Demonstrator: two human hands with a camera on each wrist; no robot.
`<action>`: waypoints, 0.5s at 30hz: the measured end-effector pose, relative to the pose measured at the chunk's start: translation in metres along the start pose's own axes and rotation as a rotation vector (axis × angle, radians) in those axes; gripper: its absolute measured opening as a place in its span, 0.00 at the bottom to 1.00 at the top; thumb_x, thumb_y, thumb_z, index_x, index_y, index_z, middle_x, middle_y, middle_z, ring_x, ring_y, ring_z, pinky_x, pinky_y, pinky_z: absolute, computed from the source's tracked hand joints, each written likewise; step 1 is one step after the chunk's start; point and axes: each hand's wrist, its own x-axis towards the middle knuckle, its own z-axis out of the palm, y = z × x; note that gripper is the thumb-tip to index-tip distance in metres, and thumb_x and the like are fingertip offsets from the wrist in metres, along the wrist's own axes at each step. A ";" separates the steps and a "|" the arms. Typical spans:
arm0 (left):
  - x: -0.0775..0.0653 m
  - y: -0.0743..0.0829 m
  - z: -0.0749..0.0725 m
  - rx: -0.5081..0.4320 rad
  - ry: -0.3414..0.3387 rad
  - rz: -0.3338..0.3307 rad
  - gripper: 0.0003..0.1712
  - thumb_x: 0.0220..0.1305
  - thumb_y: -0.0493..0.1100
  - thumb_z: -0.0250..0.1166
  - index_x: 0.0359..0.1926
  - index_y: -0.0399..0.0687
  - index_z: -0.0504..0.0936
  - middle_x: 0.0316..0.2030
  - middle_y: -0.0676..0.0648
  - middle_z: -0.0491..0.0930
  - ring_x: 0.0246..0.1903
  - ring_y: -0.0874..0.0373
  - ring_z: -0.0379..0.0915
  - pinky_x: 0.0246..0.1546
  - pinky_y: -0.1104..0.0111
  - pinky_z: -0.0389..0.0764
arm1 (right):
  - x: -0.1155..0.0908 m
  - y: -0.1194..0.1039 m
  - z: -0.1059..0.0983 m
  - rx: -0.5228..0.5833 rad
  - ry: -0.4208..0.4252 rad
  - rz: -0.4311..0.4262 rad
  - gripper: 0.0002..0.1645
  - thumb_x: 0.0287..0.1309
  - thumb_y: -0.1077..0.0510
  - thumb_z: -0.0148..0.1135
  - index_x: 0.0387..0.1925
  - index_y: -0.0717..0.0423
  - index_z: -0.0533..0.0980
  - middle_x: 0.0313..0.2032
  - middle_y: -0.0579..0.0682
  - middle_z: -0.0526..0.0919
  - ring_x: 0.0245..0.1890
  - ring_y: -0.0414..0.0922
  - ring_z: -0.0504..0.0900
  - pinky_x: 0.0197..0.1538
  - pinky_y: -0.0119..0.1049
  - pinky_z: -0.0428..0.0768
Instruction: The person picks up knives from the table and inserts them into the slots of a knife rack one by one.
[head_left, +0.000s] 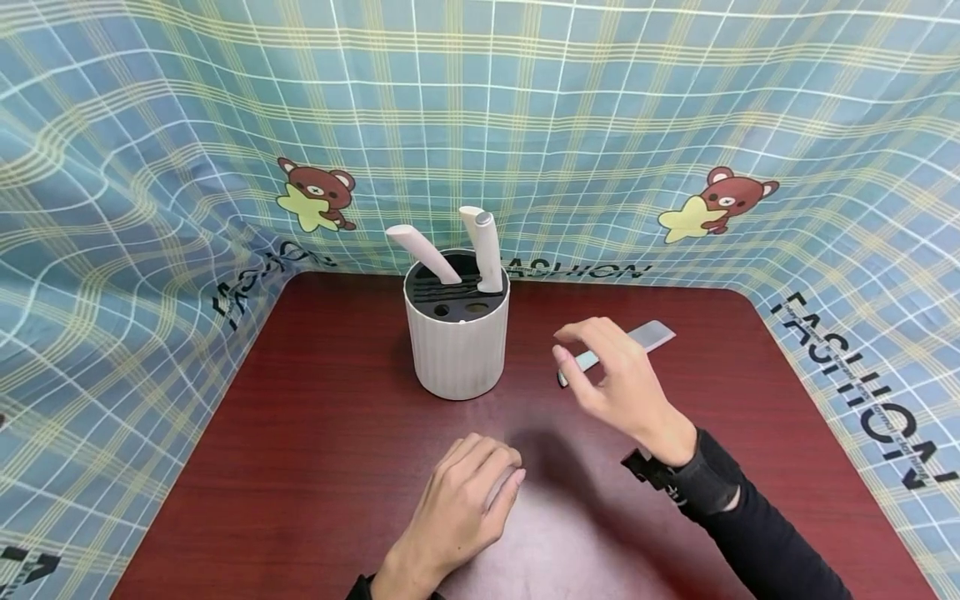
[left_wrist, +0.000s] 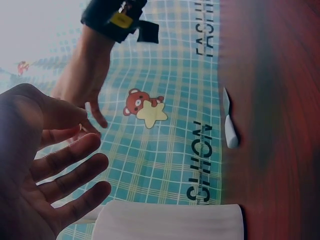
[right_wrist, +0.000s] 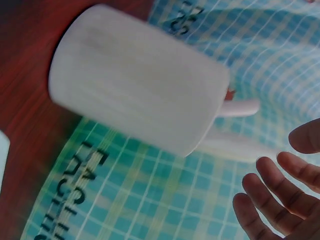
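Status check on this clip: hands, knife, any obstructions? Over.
Left hand and right hand empty, above table. Loose knife lies right of upright knife holder. Right hand partly hides knife in head view. Over.

A blue checked cloth (head_left: 600, 108) hangs at twelve o'clock behind the dark red table (head_left: 322, 450), with bears (head_left: 318, 187) at ten and two.

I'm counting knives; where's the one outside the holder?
In the head view, the knife lies on the table, right of the white holder and partly behind the right hand.
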 end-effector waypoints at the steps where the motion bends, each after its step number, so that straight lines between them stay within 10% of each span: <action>1: -0.001 0.000 -0.001 -0.001 -0.003 -0.002 0.04 0.63 0.39 0.68 0.38 0.52 0.82 0.34 0.58 0.81 0.36 0.65 0.76 0.37 0.73 0.75 | 0.000 0.005 0.000 -0.008 -0.013 0.018 0.08 0.61 0.62 0.63 0.42 0.58 0.82 0.37 0.51 0.85 0.40 0.44 0.82 0.47 0.32 0.76; 15: -0.004 0.000 -0.001 -0.015 -0.017 -0.003 0.04 0.63 0.39 0.68 0.38 0.53 0.82 0.34 0.59 0.81 0.33 0.66 0.74 0.34 0.76 0.72 | -0.001 0.069 0.011 -0.158 -0.232 0.233 0.08 0.66 0.58 0.62 0.43 0.55 0.81 0.40 0.50 0.84 0.42 0.48 0.80 0.43 0.45 0.78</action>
